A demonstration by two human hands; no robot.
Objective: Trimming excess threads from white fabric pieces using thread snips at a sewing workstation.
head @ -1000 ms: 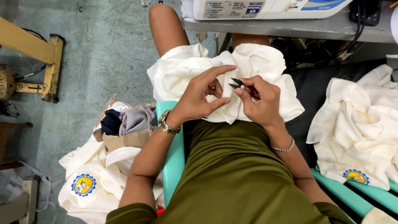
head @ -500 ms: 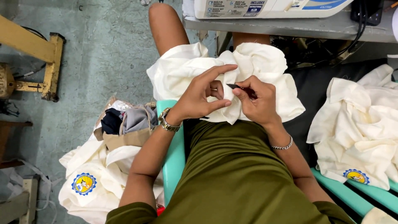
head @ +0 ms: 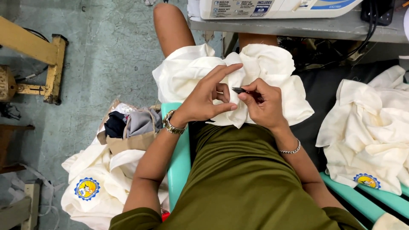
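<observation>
We keep the cream garment [head: 187, 72] bunched on our lap so one fold sits right under our eyes. Our left hand [head: 208, 100] pinches that fold between thumb and bent fingers, index finger stretched out above, which holds the cloth taut. Our right hand [head: 264, 104] is closed on a small dark thread snip [head: 239, 90], its tip touching the pinched cloth. More cream garments [head: 370, 127] lie on the dark surface [head: 317, 91] to our right, another heap [head: 91, 183] on the floor beside a brown bag [head: 128, 142]. Compared with a second ago, the snip's tip sits closer to the left fingers; the cloth stays put
</observation>
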